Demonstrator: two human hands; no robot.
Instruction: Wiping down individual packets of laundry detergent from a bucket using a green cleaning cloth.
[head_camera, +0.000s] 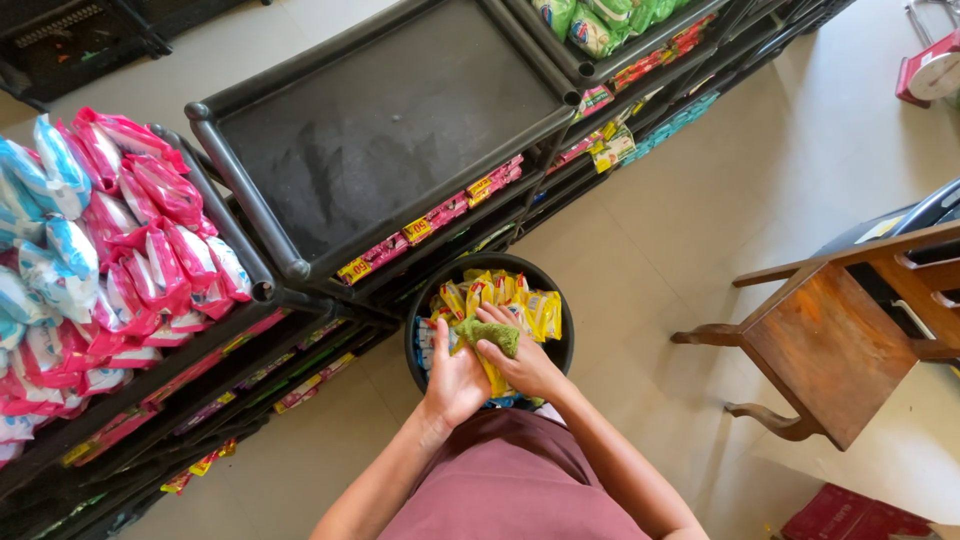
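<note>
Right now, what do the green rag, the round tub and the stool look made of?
Green rag: soft woven or terry cloth, matte and crumpled.
Round tub: likely black plastic, smooth moulded rim with a faint sheen.
Stool: brown wood, visible grain, worn semi-gloss varnish.

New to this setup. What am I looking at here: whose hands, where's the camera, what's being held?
There is no machine here. The one picture comes from a camera worn on a person's head, looking straight down, so the two bare arms rising from the bottom edge are the wearer's own.

The left hand and right hand meet over a round black tub on the floor, filled with small yellow packets. The right hand grips a green cloth; the left hand lies open beside it, touching the cloth or the packets, I cannot tell which.

Ahead stand black shelf racks. The nearest top tray is bare and dusty-looking; the tray to the left holds pink and blue packets. A wooden stool stands on the right.
</note>
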